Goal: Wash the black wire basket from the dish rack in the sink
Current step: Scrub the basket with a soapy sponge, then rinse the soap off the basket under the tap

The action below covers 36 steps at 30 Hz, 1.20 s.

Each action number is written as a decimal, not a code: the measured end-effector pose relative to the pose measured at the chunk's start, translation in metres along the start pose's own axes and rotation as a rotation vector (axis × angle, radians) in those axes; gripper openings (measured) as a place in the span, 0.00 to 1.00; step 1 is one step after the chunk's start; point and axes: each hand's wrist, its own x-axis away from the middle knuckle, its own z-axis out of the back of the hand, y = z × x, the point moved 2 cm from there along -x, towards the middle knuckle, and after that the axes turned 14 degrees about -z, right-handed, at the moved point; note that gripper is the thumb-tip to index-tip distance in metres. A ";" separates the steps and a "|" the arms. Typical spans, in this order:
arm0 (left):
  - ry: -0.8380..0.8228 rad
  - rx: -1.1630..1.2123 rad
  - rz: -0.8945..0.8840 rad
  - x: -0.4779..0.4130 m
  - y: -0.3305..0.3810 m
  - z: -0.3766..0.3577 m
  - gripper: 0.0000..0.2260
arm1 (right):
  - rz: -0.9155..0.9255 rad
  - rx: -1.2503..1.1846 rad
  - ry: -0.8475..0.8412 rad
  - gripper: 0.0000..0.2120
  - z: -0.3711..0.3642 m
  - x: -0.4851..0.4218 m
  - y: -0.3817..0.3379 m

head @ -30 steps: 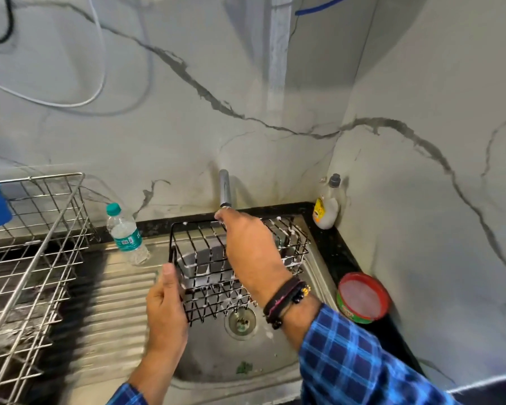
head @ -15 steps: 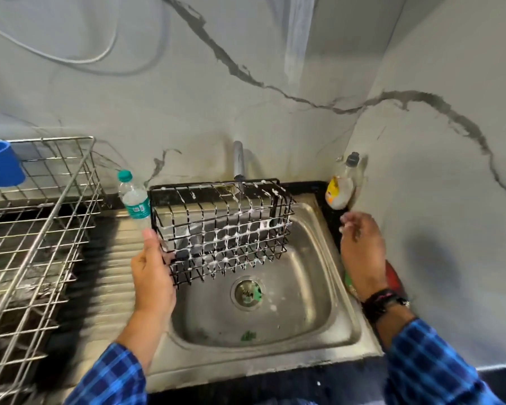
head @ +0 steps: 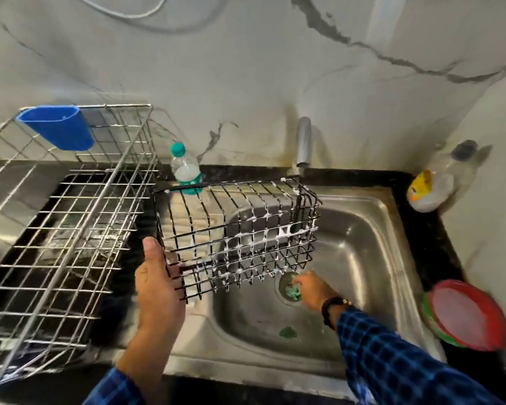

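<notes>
Soaping done, rinse outstanding, I judge: my left hand [head: 158, 287] clasps the sudsy black wire basket [head: 237, 229] over the sink [head: 362, 258]; my right hand [head: 313, 289] meets the green scrubber [head: 293, 291] at the drain, grasp indeterminate.

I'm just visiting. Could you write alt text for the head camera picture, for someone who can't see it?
A person's left hand holds a soapy black wire basket tilted over a steel sink, below the tap. The right hand reaches down to a green scrubber at the drain. A steel dish rack stands to the left.
</notes>
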 end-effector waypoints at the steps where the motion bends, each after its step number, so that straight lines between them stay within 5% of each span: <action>1: 0.028 0.006 -0.007 -0.001 -0.001 0.002 0.20 | -0.025 0.029 -0.009 0.15 -0.006 -0.010 0.000; 5: 0.107 0.042 0.024 -0.008 -0.009 0.008 0.19 | -0.092 0.023 0.022 0.13 -0.027 -0.049 0.005; 11: 0.069 0.047 0.047 0.004 -0.008 0.009 0.32 | -0.210 0.012 0.099 0.15 -0.028 -0.038 -0.005; 17: 0.045 0.017 0.054 0.014 -0.004 0.016 0.23 | -0.195 -0.066 0.193 0.09 0.017 -0.014 -0.003; 19: 0.000 0.017 0.077 0.019 0.000 0.010 0.27 | -0.202 -0.158 0.218 0.07 0.055 -0.001 0.005; 26: -0.086 0.062 0.166 0.006 -0.028 0.005 0.21 | -0.250 -0.348 0.817 0.09 0.154 0.133 0.113; 30: -0.078 0.002 0.225 -0.007 -0.053 -0.008 0.18 | -0.330 -0.243 0.740 0.03 0.136 0.147 0.168; 33: -0.123 -0.010 0.300 -0.011 -0.072 -0.022 0.23 | -0.188 -0.193 0.806 0.18 0.127 0.136 0.178; 36: -0.121 -0.009 0.372 -0.012 -0.084 -0.033 0.26 | -0.377 -0.159 0.798 0.07 0.123 0.141 0.179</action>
